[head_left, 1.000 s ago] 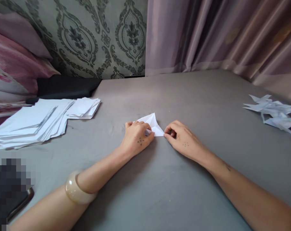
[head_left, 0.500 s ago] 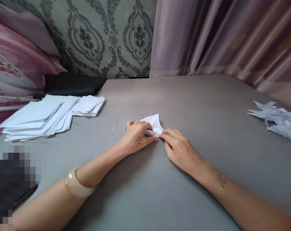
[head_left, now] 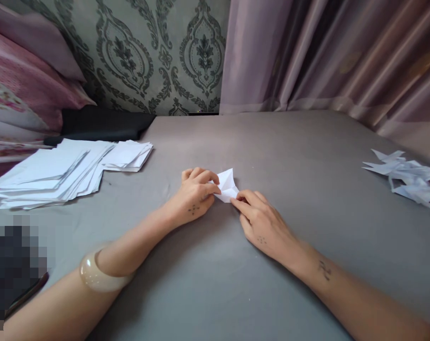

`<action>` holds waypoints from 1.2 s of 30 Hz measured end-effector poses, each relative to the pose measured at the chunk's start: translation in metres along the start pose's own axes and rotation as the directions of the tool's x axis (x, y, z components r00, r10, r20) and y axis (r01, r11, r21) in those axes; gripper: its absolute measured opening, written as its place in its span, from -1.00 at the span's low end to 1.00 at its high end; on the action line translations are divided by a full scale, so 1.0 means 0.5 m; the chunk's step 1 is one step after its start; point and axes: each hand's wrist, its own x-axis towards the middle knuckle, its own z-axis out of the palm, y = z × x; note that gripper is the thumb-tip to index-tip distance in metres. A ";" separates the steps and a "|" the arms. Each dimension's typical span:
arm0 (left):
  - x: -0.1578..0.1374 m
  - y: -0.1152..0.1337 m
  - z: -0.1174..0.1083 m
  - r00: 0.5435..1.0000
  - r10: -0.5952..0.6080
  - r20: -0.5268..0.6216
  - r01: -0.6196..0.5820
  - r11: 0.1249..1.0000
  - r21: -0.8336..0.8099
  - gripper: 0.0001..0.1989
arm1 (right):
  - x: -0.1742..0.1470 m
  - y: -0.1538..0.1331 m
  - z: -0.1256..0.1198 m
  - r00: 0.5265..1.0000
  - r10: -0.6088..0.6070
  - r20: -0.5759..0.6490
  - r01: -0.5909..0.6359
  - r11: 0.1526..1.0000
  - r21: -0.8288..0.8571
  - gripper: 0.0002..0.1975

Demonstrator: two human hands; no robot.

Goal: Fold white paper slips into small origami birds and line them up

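A small piece of folded white paper lies at the middle of the grey-covered surface, with crease lines and a pointed corner facing away from me. My left hand is at its left edge, fingers curled and their tips closed on the paper there. From the right, my right hand pinches the near right corner; the thumb is mostly hidden beneath the fingers. A pale bangle sits on my left forearm.
Stacks of white paper sheets lie at the left, a smaller paper pile beside them. Folded paper shapes are heaped at the far right. A black cloth-like item lies at the back left, near the patterned wall and curtain.
My left hand has drawn back a little to the left, uncovering more of the paper's left part. My right hand stays at the near right corner.
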 end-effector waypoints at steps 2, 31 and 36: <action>-0.001 0.011 0.004 0.993 -0.041 -0.111 0.047 0.998 0.051 -0.74 | 0.001 -0.001 0.000 1.000 0.000 0.002 0.000 1.000 -0.010 -0.59; -0.008 0.022 0.004 0.949 0.247 0.196 -0.263 0.963 0.061 -0.69 | 0.028 0.051 -0.019 0.878 0.477 0.043 -0.448 0.784 0.430 -0.78; -0.008 0.027 -0.005 0.931 0.250 0.266 -0.289 0.950 0.115 -0.64 | 0.029 0.058 -0.033 0.869 0.484 0.100 -0.485 0.796 0.363 -0.77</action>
